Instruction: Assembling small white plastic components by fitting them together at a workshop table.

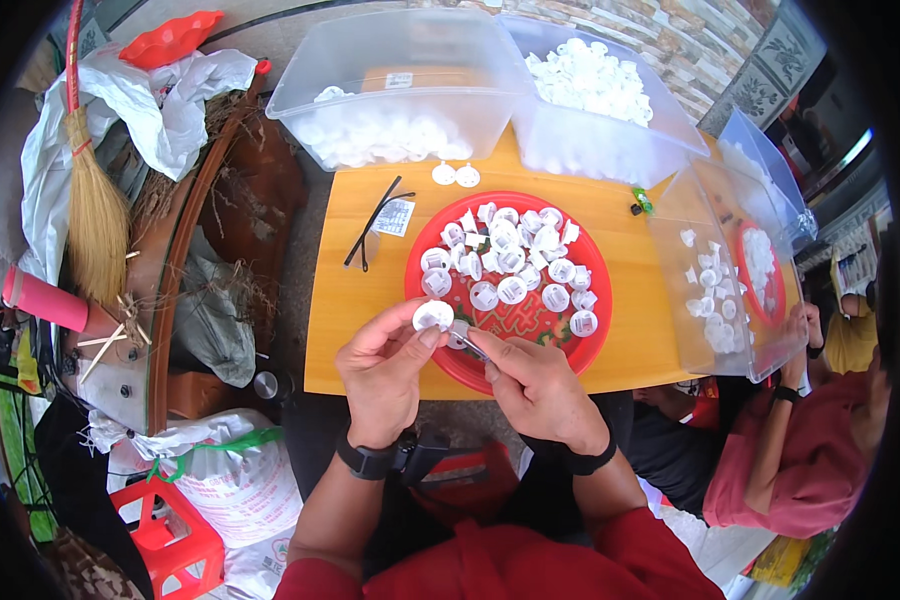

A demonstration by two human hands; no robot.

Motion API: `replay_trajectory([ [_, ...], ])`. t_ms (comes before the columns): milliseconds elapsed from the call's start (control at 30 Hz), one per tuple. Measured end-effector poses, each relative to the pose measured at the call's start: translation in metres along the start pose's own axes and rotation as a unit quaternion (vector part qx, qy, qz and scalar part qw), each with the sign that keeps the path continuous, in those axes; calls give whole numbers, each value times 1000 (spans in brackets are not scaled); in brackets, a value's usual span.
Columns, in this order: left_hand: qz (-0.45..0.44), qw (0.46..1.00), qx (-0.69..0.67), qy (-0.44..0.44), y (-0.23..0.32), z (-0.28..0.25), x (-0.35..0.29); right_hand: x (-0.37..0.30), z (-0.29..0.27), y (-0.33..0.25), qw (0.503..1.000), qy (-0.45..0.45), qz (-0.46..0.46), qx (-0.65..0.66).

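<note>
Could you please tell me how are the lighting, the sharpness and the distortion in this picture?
Head view: soft light on the wooden table; white parts in the rear right bin nearly washed out. Head view: left hand and right hand look fairly sharp, no obvious blur. Head view: fisheye bending toward the rim, with black corners.

Sack [235, 490]: rows of pink print, too small to read
Tray [511, 321]: gold character-like figure, partly covered
Bin [470, 80]: white label [399, 79], its marks illegible
Card [395, 217]: fine dark print, illegible
</note>
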State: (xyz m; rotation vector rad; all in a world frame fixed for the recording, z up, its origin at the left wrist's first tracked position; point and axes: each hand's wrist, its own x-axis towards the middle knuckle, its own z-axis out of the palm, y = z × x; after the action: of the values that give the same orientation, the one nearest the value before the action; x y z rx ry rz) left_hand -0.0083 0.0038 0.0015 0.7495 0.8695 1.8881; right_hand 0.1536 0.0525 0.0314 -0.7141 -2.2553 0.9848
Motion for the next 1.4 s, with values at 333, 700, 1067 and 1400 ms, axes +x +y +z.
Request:
replay_trajectory([
  [333,0,1000,15,-3,-1,4,-1,0,1,1,1000,-6,-10,8],
  [700,-1,1000,13,4,-2,5,-2,0,1,0,1000,-4,2,7],
  [1067,-26,1000,-14,-2,-4,6,-5,1,-4,6,999,2,-18,30],
  [1400,-34,999,-26,-3,-8,7,-7,2,-14,8,971,-79,98,205],
])
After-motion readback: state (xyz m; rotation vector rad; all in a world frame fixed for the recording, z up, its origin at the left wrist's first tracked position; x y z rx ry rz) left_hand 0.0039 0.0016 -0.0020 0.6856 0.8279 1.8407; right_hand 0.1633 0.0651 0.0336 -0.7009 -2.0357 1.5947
